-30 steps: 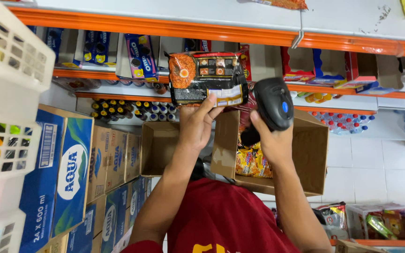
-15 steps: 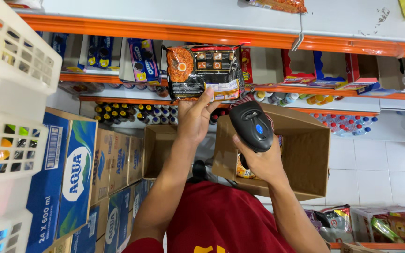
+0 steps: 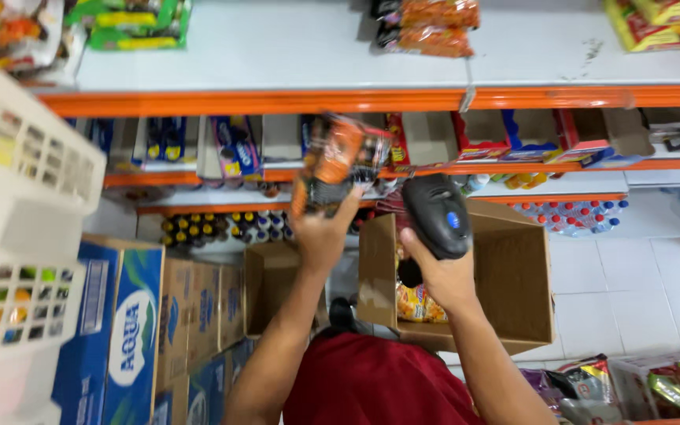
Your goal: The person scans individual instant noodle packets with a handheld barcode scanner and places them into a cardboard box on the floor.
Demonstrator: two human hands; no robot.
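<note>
My left hand (image 3: 323, 236) grips a dark and orange snack pack (image 3: 340, 161) and holds it up in front of the orange-edged shelves (image 3: 277, 101). The pack is tilted and blurred. My right hand (image 3: 444, 277) holds a black handheld scanner (image 3: 437, 216) with a blue button, just right of the pack and a little below it. Both forearms rise from the bottom of the head view, above my red shirt (image 3: 371, 386).
An open cardboard box (image 3: 517, 275) with yellow snack packets (image 3: 419, 303) sits behind my right hand; a second open box (image 3: 269, 287) is behind my left. Blue cartons (image 3: 120, 338) and white plastic baskets (image 3: 17, 236) are stacked at left. Dark bottles (image 3: 206, 228) line a shelf.
The snack pack has turned from flat-on to a tilted, narrower view. The scanner dropped from beside the pack to lower down, in front of the cardboard box.
</note>
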